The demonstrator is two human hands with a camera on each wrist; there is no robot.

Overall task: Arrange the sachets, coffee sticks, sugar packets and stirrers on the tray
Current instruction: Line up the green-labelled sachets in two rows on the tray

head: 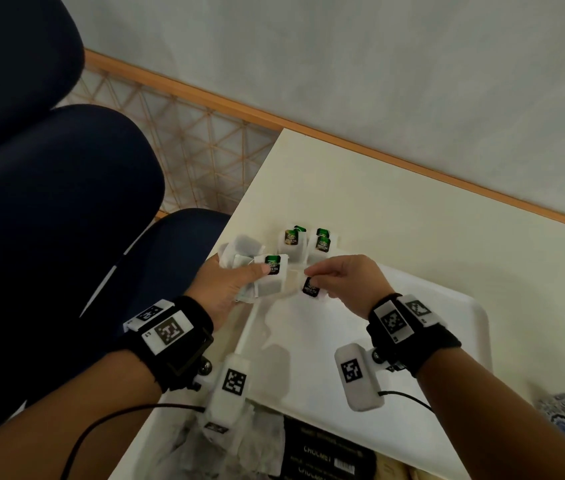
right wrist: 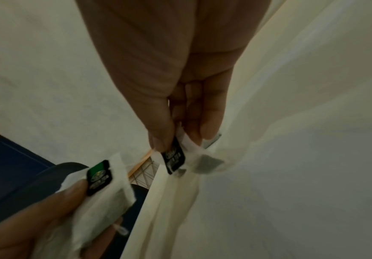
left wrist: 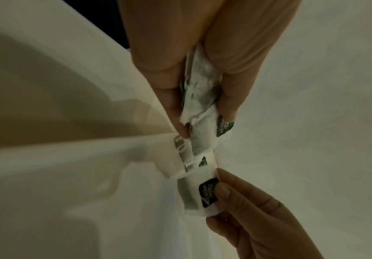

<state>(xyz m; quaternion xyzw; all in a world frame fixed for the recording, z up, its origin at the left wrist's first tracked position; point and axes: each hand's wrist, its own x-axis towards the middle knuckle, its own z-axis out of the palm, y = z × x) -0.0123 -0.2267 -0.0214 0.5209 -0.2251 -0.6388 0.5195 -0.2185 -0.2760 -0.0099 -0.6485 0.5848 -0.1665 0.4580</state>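
Nearest me, dark boxes (head: pixel 329 452) printed CHOCMET lie at the tray's (head: pixel 475 317) near edge. Above the tray's far left corner, my left hand (head: pixel 225 282) grips a bunch of tea bags (head: pixel 267 278), thumb pressed on the top one. My right hand (head: pixel 343 275) pinches a single tea bag (head: pixel 310 287) between thumb and fingertips, just beside the bunch. Beyond both hands, more tea bags (head: pixel 305 242) lie grouped on the bench (head: pixel 412 216), near the wall (head: pixel 343 64).
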